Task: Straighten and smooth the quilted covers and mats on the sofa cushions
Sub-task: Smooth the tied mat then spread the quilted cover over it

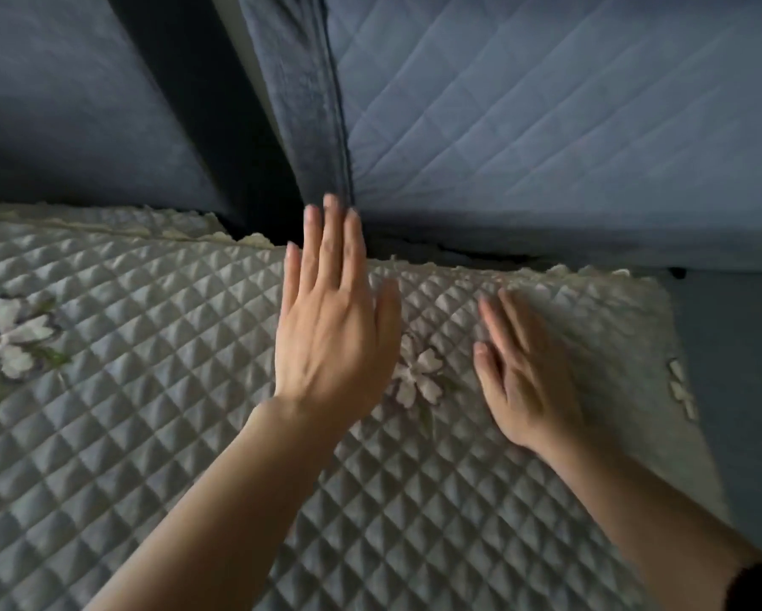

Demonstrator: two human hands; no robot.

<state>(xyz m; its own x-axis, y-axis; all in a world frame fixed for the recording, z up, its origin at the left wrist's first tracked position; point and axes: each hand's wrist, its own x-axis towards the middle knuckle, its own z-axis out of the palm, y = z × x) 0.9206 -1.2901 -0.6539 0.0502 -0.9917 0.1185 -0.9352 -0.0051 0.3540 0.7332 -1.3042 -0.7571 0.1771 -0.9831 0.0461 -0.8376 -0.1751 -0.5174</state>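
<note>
Quilted grey mat point(128, 434) covers the sofa seat, its frilled back edge lying wavy against the blue quilted back cover point(546, 103). Left hand point(330, 341), fingers straight and together, reaches that edge, likely to tuck it. Right hand point(524, 381), blurred, presses flat and open-fingered, seemingly pinning cloth beside an embroidered flower point(418, 377).

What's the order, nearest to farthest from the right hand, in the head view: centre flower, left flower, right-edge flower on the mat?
1. Centre flower, just left of the right hand.
2. Right-edge flower, on the right border of the quilted mat.
3. Left flower, far across the mat, at its left.
</note>
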